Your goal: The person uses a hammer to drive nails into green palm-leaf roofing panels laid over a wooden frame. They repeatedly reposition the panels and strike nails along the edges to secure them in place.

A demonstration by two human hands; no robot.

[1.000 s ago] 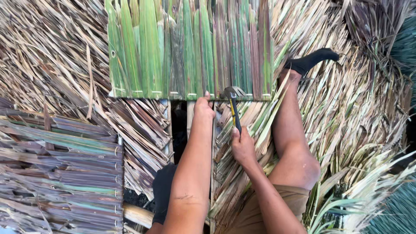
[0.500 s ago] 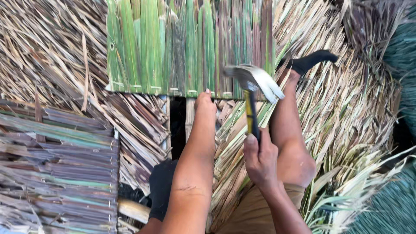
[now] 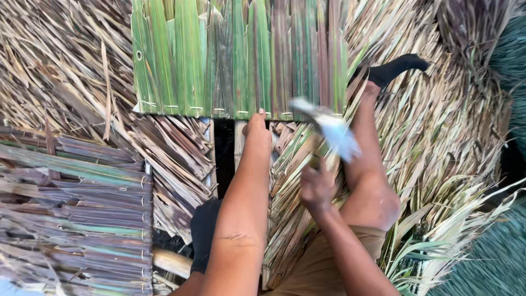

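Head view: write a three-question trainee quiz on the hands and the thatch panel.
1. True or false: the left hand presses on the lower edge of the green palm-leaf panel.
2. What does the right hand hold? A) hammer B) knife C) rope
3. Fill in: the hammer head looks ____ from motion.

Key: 1 true; 2 A; 3 blurred.

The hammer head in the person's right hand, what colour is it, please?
Pale silver-grey, blurred by motion; the hammer head shows in the head view.
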